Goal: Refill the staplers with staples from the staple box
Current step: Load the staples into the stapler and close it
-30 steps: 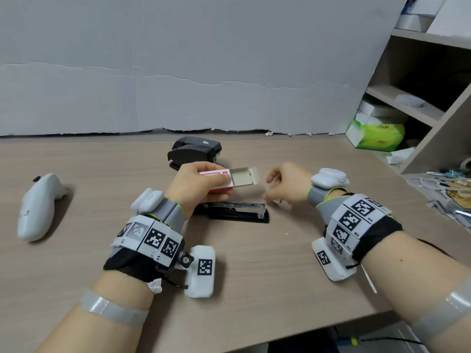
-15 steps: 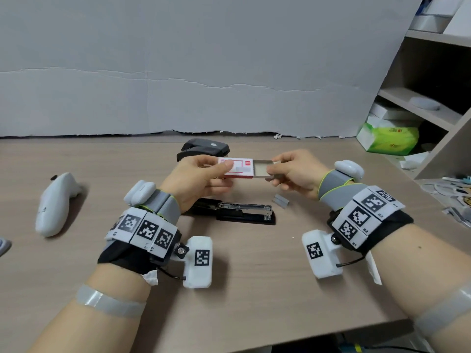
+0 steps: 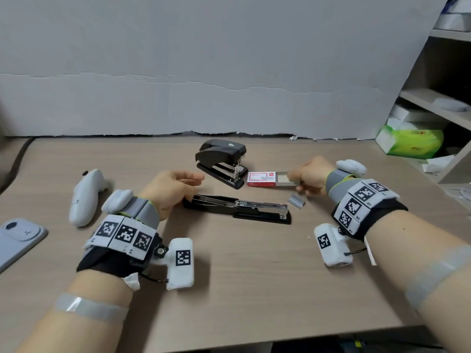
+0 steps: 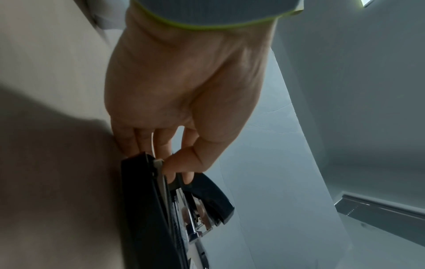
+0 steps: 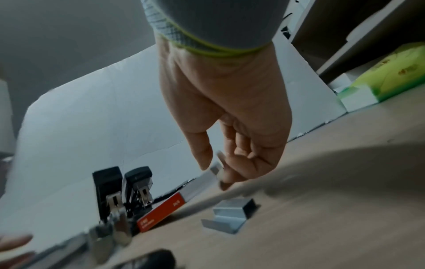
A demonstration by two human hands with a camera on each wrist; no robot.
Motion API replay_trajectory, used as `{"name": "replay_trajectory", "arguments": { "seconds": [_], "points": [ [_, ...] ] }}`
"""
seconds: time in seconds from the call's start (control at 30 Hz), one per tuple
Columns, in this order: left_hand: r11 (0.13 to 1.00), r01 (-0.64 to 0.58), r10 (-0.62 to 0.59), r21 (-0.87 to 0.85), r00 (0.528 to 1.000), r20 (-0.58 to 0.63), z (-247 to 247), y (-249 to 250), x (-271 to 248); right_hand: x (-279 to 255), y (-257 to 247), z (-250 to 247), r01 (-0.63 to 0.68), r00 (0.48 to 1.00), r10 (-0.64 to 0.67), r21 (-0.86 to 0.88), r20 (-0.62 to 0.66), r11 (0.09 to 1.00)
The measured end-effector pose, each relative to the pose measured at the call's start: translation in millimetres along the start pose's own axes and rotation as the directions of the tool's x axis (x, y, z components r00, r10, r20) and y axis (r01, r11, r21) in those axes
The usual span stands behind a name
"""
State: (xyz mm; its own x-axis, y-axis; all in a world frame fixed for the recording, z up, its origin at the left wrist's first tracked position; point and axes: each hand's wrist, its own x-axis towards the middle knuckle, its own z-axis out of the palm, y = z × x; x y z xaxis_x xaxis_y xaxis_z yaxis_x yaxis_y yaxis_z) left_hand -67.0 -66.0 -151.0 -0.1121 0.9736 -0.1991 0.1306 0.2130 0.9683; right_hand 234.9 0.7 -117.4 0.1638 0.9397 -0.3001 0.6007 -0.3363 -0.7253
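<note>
A black stapler (image 3: 237, 208) lies swung open flat at the middle of the desk, its metal magazine facing up. My left hand (image 3: 190, 189) is at its rear end, where thumb and fingers (image 4: 168, 163) pinch the stapler (image 4: 147, 209). The red-and-white staple box (image 3: 261, 178) rests on the desk with its inner tray pulled out to the right. My right hand (image 3: 293, 178) pinches the tray's end (image 5: 215, 172). A loose staple strip (image 3: 296, 201) lies just in front of that hand. A second black stapler (image 3: 221, 159) stands shut behind.
A white controller (image 3: 85, 197) and a phone (image 3: 17, 238) lie at the left. A green tissue pack (image 3: 410, 141) sits by the shelf unit (image 3: 433, 103) at the right. A grey board wall (image 3: 229, 72) backs the desk.
The staple box went from held in the air between both hands to lying on the desk at the right. My left hand let go of it and dropped to the open stapler's rear end.
</note>
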Motion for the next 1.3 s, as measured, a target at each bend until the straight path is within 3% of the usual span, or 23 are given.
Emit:
{"name": "replay_trajectory", "arguments": {
  "seconds": [0.17, 0.23, 0.4, 0.7, 0.77, 0.87, 1.0, 1.13, 1.3],
  "points": [
    [0.999, 0.016, -0.019, 0.040, 0.998, 0.060, -4, -2, -4, -4, 1, -1, 0.103, 0.980, -0.139, -0.229, -0.145, 0.968],
    [0.995, 0.023, -0.033, 0.100, 0.995, 0.097, -3, -2, -6, -9, 2, -2, 0.137, 0.978, -0.178, -0.309, -0.108, 0.941],
    [0.963, -0.010, -0.041, 0.271, 0.982, 0.182, 3, 3, -13, -31, 6, 4, 0.166, 0.986, -0.136, -0.473, 0.097, 0.865],
    [0.889, -0.107, 0.017, 0.445, 0.979, 0.202, 15, 16, -18, -50, 13, 6, 0.185, 0.980, -0.195, -0.581, 0.046, 0.793],
    [0.917, -0.125, 0.059, 0.379, 0.982, 0.180, 12, 19, -12, -52, 14, 6, 0.192, 0.977, -0.206, -0.592, 0.045, 0.783],
    [0.986, -0.130, 0.107, 0.107, 0.975, 0.196, 13, 20, -6, -54, 16, 4, 0.207, 0.971, -0.234, -0.626, 0.041, 0.752],
    [0.972, -0.142, 0.183, -0.187, 0.957, 0.224, 14, 12, 1, -51, 18, 2, 0.227, 0.961, -0.276, -0.651, 0.028, 0.724],
    [0.945, -0.140, 0.212, -0.295, 0.951, 0.227, 4, -3, 6, -44, 22, 4, 0.256, 0.948, -0.317, -0.665, 0.030, 0.701],
    [0.936, -0.163, 0.234, -0.311, 0.950, 0.207, -4, -9, 6, -44, 22, 2, 0.253, 0.952, -0.303, -0.643, 0.034, 0.723]
  ]
}}
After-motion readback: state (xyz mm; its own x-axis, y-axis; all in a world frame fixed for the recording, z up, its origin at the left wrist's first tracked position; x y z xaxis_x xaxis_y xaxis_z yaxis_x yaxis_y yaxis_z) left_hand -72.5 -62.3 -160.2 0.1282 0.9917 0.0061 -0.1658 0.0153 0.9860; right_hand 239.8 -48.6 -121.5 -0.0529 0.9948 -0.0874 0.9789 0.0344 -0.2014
